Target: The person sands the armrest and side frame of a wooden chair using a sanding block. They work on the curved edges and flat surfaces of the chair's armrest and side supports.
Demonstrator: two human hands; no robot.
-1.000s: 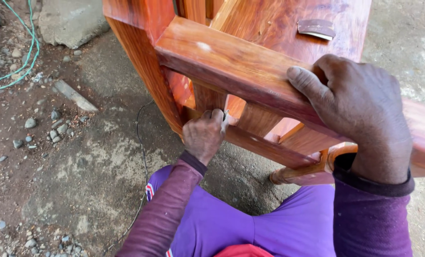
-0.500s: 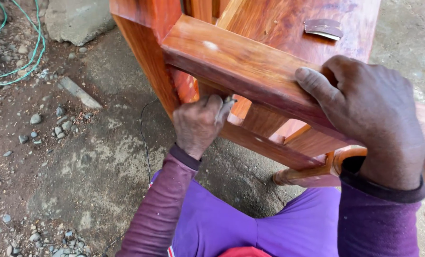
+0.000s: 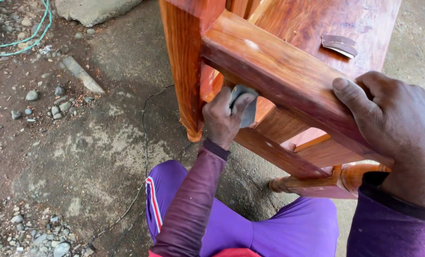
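Head view: left hand (image 3: 224, 119) fingers grip one sandpaper piece (image 3: 245, 105); right hand (image 3: 393, 128) fingers clasp one wooden rail (image 3: 279, 76).

Both arms are covered by long, close-fitting sleeves of dark plum-purple fabric, each finished with a narrow ribbed cuff at the wrist. The left hand (image 3: 224, 116) and the right hand (image 3: 398, 128) are bare; no gloves, rings or watch are worn. The legs are clothed in bright purple trousers, marked down the outer seam with red and white stripes. A strip of red fabric is seen at the waist.
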